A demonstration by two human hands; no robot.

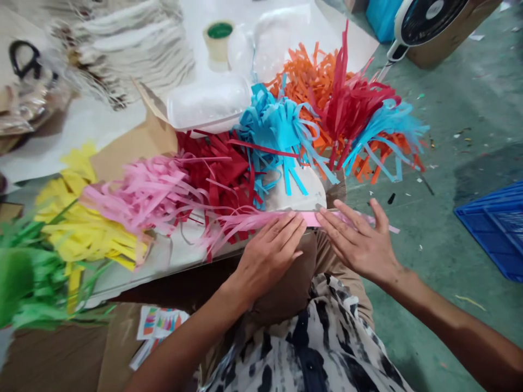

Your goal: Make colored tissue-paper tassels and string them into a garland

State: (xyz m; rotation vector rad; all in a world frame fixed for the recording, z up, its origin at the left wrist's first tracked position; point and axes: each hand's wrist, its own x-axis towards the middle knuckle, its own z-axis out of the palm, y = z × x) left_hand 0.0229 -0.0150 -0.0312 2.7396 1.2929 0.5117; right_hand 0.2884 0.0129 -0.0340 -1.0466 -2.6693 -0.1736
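A pink fringed paper strip (311, 218) lies along the near edge of the white table (171, 256). My left hand (267, 253) rests flat on it with fingers stretched out and close together, fingertips on the strip's uncut band. My right hand (359, 239) lies flat beside it, fingers extended over the strip's right end, which sticks out past the table corner. Neither hand grips anything. Behind the strip lie bunches of pink fringe (147, 190), red fringe (220, 169) and blue fringe (273, 128).
Yellow fringe (81, 228) and green fringe (28, 277) lie at the left. Orange, red and blue fringe (351, 114) pile at the table's right end. A tape roll (218, 41), plastic bags (208, 103), a fan (425, 22) and a blue crate (496, 228) on the floor are around.
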